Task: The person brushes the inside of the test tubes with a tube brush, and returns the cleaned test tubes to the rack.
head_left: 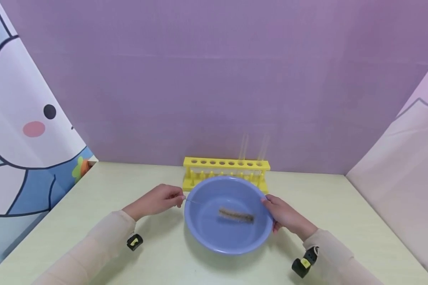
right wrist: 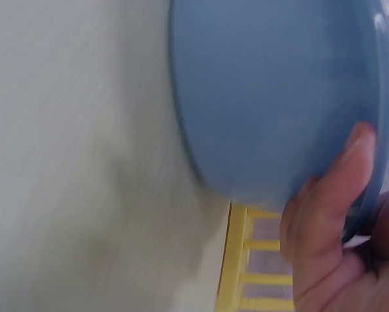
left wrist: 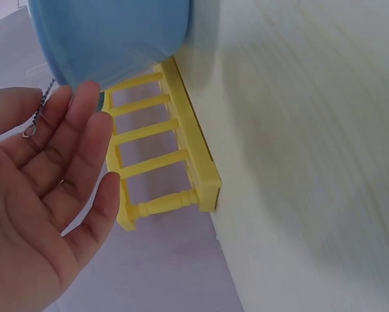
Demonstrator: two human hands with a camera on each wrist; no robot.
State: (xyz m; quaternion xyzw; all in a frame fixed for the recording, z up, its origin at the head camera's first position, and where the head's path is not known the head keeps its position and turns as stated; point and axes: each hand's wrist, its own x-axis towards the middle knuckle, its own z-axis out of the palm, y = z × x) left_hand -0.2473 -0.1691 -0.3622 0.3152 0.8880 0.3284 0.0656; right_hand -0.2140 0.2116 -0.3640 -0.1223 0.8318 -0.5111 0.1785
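Note:
A blue plastic basin (head_left: pixel 221 235) sits on the table in front of the yellow rack. My left hand (head_left: pixel 164 198), at the basin's left rim, pinches the twisted wire handle (left wrist: pixel 43 104) of a test tube brush between thumb and index finger. Its looped end shows in the left wrist view, the other fingers loosely bent beside it. The brush's brown bristle head (head_left: pixel 236 215) is inside the basin, right of its middle. On the right side, my right hand (head_left: pixel 285 213) grips the basin rim, thumb over the top and fingers on the outer wall (right wrist: pixel 266 97).
Directly behind the basin stands a yellow test tube rack (head_left: pixel 214 162). Two clear test tubes (head_left: pixel 243 147) rise from its right half. A purple backdrop (head_left: pixel 221 79) closes off the table's far edge, and printed cloths (head_left: pixel 28 103) hang at both sides.

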